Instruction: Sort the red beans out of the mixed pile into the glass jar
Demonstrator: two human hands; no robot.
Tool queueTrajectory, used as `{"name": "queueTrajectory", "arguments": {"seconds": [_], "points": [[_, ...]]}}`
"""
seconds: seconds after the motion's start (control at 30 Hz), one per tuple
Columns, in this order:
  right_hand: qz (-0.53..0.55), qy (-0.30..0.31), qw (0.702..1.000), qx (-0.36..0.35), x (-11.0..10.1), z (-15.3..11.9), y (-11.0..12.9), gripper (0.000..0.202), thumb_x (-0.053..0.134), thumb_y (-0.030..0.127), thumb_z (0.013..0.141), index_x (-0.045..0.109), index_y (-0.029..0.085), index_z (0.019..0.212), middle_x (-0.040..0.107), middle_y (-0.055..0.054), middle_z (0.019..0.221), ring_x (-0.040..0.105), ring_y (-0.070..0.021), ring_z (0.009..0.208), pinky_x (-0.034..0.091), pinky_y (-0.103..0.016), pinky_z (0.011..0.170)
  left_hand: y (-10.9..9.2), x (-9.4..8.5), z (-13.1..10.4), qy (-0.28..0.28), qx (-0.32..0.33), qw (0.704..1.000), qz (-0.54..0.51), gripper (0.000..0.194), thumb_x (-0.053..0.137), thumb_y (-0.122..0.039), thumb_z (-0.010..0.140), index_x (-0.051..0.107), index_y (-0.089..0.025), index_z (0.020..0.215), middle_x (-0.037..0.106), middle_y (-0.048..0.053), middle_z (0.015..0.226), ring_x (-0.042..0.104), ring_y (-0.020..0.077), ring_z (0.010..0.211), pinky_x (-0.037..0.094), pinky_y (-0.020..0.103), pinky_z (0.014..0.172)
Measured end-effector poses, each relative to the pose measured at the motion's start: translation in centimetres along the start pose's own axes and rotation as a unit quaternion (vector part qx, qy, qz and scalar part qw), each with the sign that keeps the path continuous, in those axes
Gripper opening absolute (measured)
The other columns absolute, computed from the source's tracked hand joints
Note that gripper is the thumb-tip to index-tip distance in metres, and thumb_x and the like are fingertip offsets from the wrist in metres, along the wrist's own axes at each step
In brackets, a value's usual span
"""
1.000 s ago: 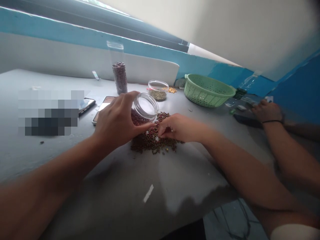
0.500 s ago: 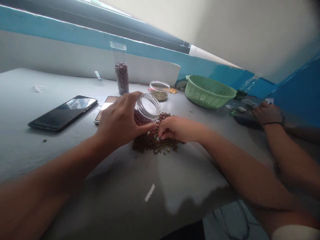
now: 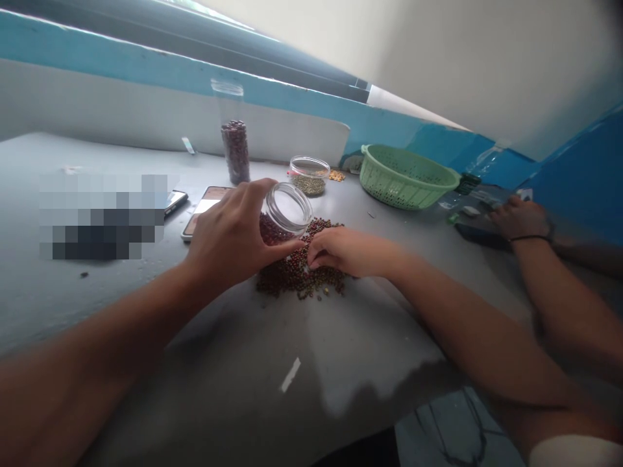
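My left hand [image 3: 233, 224] is wrapped round a clear jar [image 3: 288, 206], tilted with its open mouth toward me and to the right. Dark red beans [image 3: 273, 230] show inside its lower part. Under and beside the jar, a pile of mixed reddish and greenish beans [image 3: 299, 277] is spread on the table. At the pile's right side is my right hand [image 3: 335, 250], its fingers curled and pinched together at the beans. Whatever sits between those fingertips is hidden or too small to name.
A tall clear jar of dark red beans [image 3: 235, 152] and a low round container of small green beans [image 3: 309, 178] stand behind. A green basket [image 3: 409, 178] is at the right. A phone [image 3: 207, 204] lies left, beside a blurred-out patch. Another person's hand [image 3: 520, 220] is far right.
Both hands keep almost the same place and grip. The whole view has shifted very slightly. A pixelated patch now covers most of the dark phone at the left.
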State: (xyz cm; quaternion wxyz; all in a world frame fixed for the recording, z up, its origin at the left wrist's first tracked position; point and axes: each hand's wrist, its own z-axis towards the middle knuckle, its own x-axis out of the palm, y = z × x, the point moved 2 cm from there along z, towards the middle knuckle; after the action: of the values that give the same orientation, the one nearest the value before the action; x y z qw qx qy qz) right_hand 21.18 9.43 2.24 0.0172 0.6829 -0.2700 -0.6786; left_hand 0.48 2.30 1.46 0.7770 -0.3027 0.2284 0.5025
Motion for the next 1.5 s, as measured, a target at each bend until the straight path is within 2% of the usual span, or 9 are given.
{"name": "queueTrajectory", "arguments": {"seconds": [0.1, 0.17, 0.27, 0.37, 0.57, 0.7, 0.87, 1.27, 1.5], "points": [[0.009, -0.052, 0.999, -0.012, -1.0, -0.7, -0.2, 0.011, 0.063, 0.012, 0.095, 0.073, 0.016, 0.092, 0.074, -0.006, 0.093, 0.065, -0.0173, 0.088, 0.048, -0.030, 0.084, -0.1, -0.2, 0.0, -0.006, 0.018, 1.000, 0.013, 0.092, 0.078, -0.072, 0.070, 0.051, -0.020, 0.142, 0.069, 0.017, 0.124, 0.068, 0.0406, 0.108, 0.055, 0.049, 0.082], [0.033, -0.161, 0.986, -0.022, -2.4, -1.5, -0.4, 0.009, 0.064, 0.017, 0.097, 0.072, 0.016, 0.093, 0.074, -0.004, 0.092, 0.065, -0.0163, 0.086, 0.048, -0.030, 0.081, -0.4, -0.4, 0.0, -0.010, 0.050, 0.999, 0.018, 0.092, 0.079, -0.070, 0.071, 0.051, -0.016, 0.141, 0.070, 0.018, 0.121, 0.069, 0.0399, 0.104, 0.055, 0.049, 0.080], [0.043, -0.352, 0.934, -0.056, -4.3, -2.7, -0.2, 0.009, 0.066, 0.025, 0.098, 0.070, 0.018, 0.094, 0.071, -0.002, 0.091, 0.063, -0.0147, 0.082, 0.048, -0.029, 0.077, -0.9, -0.4, -0.1, -0.007, 0.106, 0.994, 0.012, 0.090, 0.083, -0.064, 0.070, 0.052, -0.014, 0.138, 0.071, 0.018, 0.120, 0.070, 0.0371, 0.101, 0.057, 0.047, 0.080], [-0.001, -0.426, 0.897, -0.122, -4.4, -3.0, 1.1, 0.007, 0.064, 0.022, 0.099, 0.069, 0.019, 0.095, 0.069, -0.001, 0.091, 0.061, -0.0142, 0.083, 0.049, -0.030, 0.079, -1.4, -0.4, -0.3, -0.011, 0.144, 0.990, -0.003, 0.086, 0.085, -0.059, 0.070, 0.052, -0.016, 0.138, 0.071, 0.015, 0.121, 0.071, 0.0331, 0.103, 0.058, 0.045, 0.084], [-0.094, -0.425, 0.868, -0.238, -3.0, -2.8, 4.2, 0.010, 0.057, 0.022, 0.104, 0.067, 0.022, 0.101, 0.067, -0.002, 0.097, 0.062, -0.0154, 0.093, 0.053, -0.036, 0.088, -1.5, -0.5, -0.8, 0.010, 0.175, 0.982, -0.065, 0.089, 0.083, -0.061, 0.073, 0.046, -0.022, 0.143, 0.067, 0.012, 0.134, 0.068, 0.0287, 0.120, 0.058, 0.043, 0.100], [-0.123, -0.406, 0.878, -0.223, -3.0, -3.5, 4.6, 0.019, 0.049, 0.026, 0.108, 0.068, 0.027, 0.108, 0.067, -0.002, 0.102, 0.062, -0.0158, 0.097, 0.054, -0.037, 0.091, -1.0, -0.3, -0.9, 0.032, 0.165, 0.978, -0.126, 0.095, 0.089, -0.061, 0.062, 0.049, -0.026, 0.140, 0.066, 0.010, 0.138, 0.068, 0.0306, 0.121, 0.058, 0.047, 0.104], [-0.122, -0.401, 0.883, -0.214, -3.2, -4.1, 4.5, 0.027, 0.043, 0.026, 0.109, 0.068, 0.032, 0.118, 0.069, -0.002, 0.110, 0.065, -0.0178, 0.106, 0.054, -0.042, 0.100, -0.7, -0.2, -0.9, -0.003, 0.169, 0.975, -0.146, 0.101, 0.094, -0.060, 0.054, 0.052, -0.027, 0.139, 0.069, 0.012, 0.135, 0.069, 0.0343, 0.120, 0.059, 0.053, 0.103], [-0.106, -0.467, 0.847, -0.233, -3.2, -4.2, 4.3, 0.033, 0.054, 0.025, 0.105, 0.057, 0.029, 0.139, 0.074, -0.003, 0.123, 0.068, -0.0164, 0.088, 0.059, -0.040, 0.092, -1.2, -0.7, -0.8, -0.031, 0.203, 0.973, -0.109, 0.084, 0.095, -0.056, 0.056, 0.059, -0.020, 0.122, 0.073, 0.017, 0.124, 0.073, 0.0344, 0.112, 0.063, 0.048, 0.094], [-0.107, -0.414, 0.870, -0.244, -3.3, -3.9, 4.5, 0.027, 0.056, 0.023, 0.104, 0.064, 0.028, 0.130, 0.076, -0.002, 0.112, 0.070, -0.0167, 0.097, 0.059, -0.038, 0.094, -1.5, -0.6, -0.7, -0.020, 0.173, 0.976, -0.129, 0.091, 0.095, -0.057, 0.055, 0.059, -0.021, 0.131, 0.073, 0.016, 0.121, 0.073, 0.0360, 0.109, 0.064, 0.052, 0.090]]}}
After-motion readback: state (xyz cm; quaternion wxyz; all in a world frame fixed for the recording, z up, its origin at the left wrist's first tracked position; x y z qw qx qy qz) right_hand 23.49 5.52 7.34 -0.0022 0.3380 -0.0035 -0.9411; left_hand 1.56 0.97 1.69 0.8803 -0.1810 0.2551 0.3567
